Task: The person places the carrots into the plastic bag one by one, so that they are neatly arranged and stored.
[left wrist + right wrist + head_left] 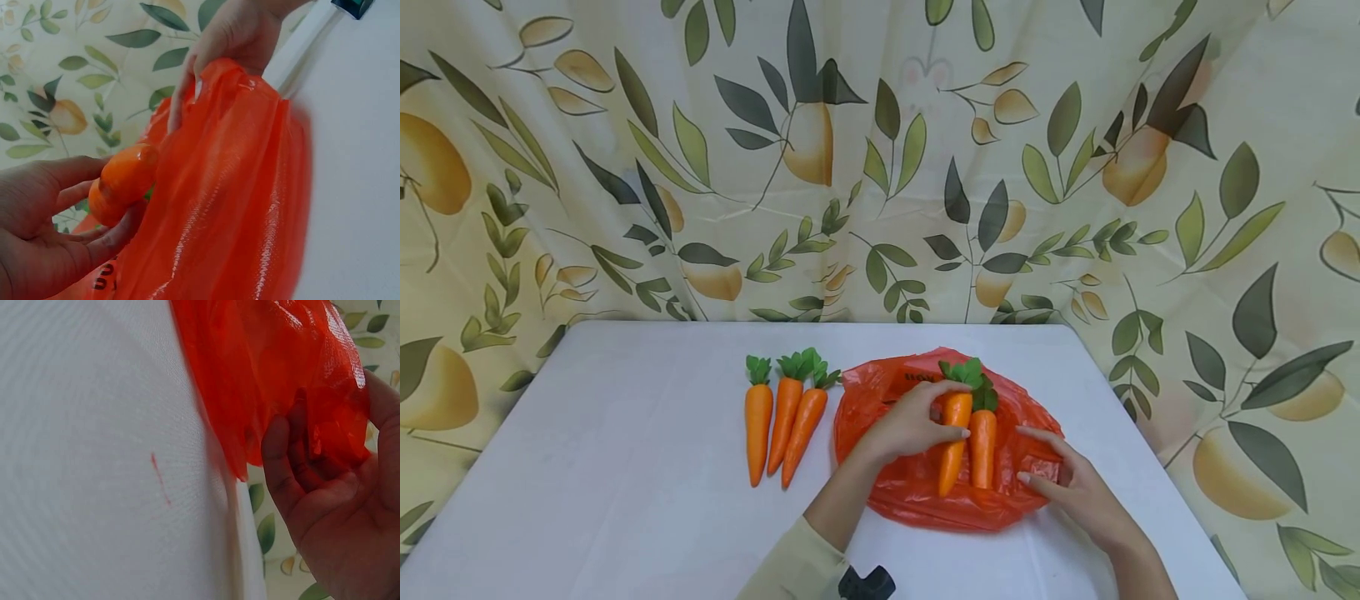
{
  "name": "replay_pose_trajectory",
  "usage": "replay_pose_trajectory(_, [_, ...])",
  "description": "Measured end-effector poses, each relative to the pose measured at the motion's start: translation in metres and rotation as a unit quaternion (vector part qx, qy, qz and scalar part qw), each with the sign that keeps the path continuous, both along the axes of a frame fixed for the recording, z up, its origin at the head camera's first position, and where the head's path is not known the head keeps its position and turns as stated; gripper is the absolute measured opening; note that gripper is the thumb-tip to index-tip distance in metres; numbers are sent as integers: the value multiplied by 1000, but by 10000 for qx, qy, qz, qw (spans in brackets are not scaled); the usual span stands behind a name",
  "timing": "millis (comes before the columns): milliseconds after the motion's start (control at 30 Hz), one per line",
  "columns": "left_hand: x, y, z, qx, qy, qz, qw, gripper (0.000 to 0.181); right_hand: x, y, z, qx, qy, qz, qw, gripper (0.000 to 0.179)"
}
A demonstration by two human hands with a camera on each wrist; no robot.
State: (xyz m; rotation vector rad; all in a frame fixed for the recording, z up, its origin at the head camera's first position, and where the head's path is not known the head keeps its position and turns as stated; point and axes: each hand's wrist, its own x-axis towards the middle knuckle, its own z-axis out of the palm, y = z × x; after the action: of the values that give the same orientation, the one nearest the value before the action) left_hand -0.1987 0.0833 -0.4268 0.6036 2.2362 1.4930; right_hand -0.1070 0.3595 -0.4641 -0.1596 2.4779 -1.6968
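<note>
Fingers and thumb of the left hand [910, 423] are pinching a carrot [952, 457] below its leaves, the forearm slanting in from the near edge. Its tip is pointing toward the person, above the red bag [917, 505], beside a second carrot [982, 450]. Right hand [1084, 490] fingers are curling around the bag's side.

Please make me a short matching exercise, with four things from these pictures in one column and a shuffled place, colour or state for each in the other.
Things
1. Left hand
2. Three carrots side by side
3. Bag
4. Curtain

Places, colours and states
A. Red
B. On the white table, left of the bag in the head view
C. Printed with leaves and fruit
D. Pinching a single carrot

Right pairs: 1-D; 2-B; 3-A; 4-C
</note>
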Motion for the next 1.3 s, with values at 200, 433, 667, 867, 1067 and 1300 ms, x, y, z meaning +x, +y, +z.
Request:
replay_pose_trajectory(200, [-5,6,-8,-102,-200,-4,9997,56,0,0,0,-17,-88,-32,10000,61])
replay_pose_trajectory(433, [-8,12,-14,78,-375,159,9991,55,0,-1,2,-59,-80,-16,9999,62])
replay_pose_trajectory(667, [-8,23,-26,397,-252,566,9973,57,1,-2,4,111,-164,-141,9997,65])
replay_pose_trajectory(867, [-5,28,-31,429,-130,689,9966,59,1,-2,3,132,-93,-137,9998,65])
replay_pose_trajectory(1067, [-2,28,-36,225,-214,450,9985,58,1,-2,2,114,-110,-98,9998,64])
replay_pose_trajectory(1300, [-1,25,-39,204,-288,307,9989,57,0,-2,3,125,-56,-71,9999,62])
